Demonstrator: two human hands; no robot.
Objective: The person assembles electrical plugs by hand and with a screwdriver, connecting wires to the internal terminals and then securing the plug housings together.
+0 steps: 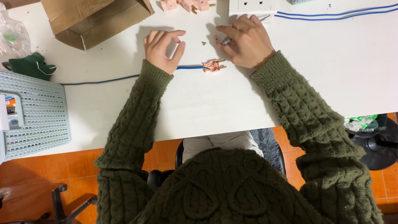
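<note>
**Working an opened pink plug on a crowded white bench**

Spreading across the whole view, the white bench (pixel 199 103) carries everything, its near edge running just above the person's lap and leaving a broad bare band between that edge and the hands. A torn cardboard box (pixel 93 18) sits at the far left, mouth toward the work, likely set there to be within reach. Left of it, a pale perforated plastic basket (pixel 39 112) overhangs the near edge, and a dark green cloth mask (pixel 31 64) lies just beyond it. Along the far right, paired blue-and-white cables (pixel 336 13) run clear of the hands, leaving that side open for moving.

A white socket block (pixel 251 8) lies at the far edge, touching or just beyond the right hand (pixel 248 43). That hand rests palm down, fingers spread flat over a small metal part, its grip pressing rather than pinching. The left hand (pixel 162 47) hovers with thumb and fingers curled apart, holding nothing, its heel over the blue cable (pixel 103 79), seemingly pinning it.

The cable ends at the opened pink plug (pixel 214 65), brass pins pointing right, lying between the two hands. More pink plug parts (pixel 186 5) wait at the far edge. Tiny screws (pixel 203 42) lie loose between the hands.
</note>
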